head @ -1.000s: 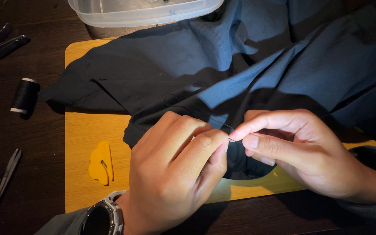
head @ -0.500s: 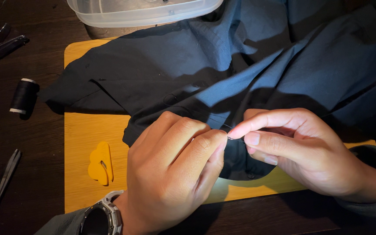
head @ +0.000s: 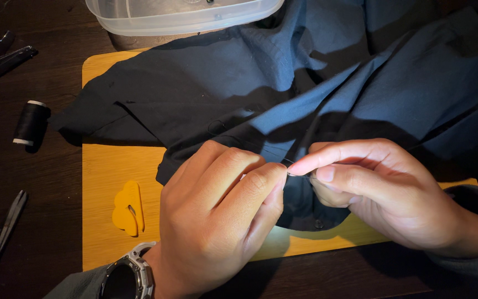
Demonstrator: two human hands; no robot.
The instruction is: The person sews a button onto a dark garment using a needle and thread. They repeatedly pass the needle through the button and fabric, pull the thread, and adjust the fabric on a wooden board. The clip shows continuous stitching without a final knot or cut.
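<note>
A dark blue garment (head: 283, 83) lies crumpled over a yellow wooden board (head: 106, 166). My left hand (head: 217, 216), with a watch on its wrist, is closed on a fold of the garment at its near edge. My right hand (head: 383, 194) pinches a thin needle (head: 294, 174) between thumb and forefinger, right against the left fingertips. A dark thread runs from the needle up over the cloth. The cloth under both hands is hidden.
A yellow plastic sewing tool (head: 128, 207) lies on the board to the left. On the dark table sit a black thread spool (head: 30, 122), scissors (head: 1, 235) at the left edge and a small dark tool (head: 4, 55). A clear plastic container (head: 183, 14) stands at the top.
My right hand's lower fingers have curled in a little, and the needle tip has shifted slightly up against my left fingertips. Nothing else moved.
</note>
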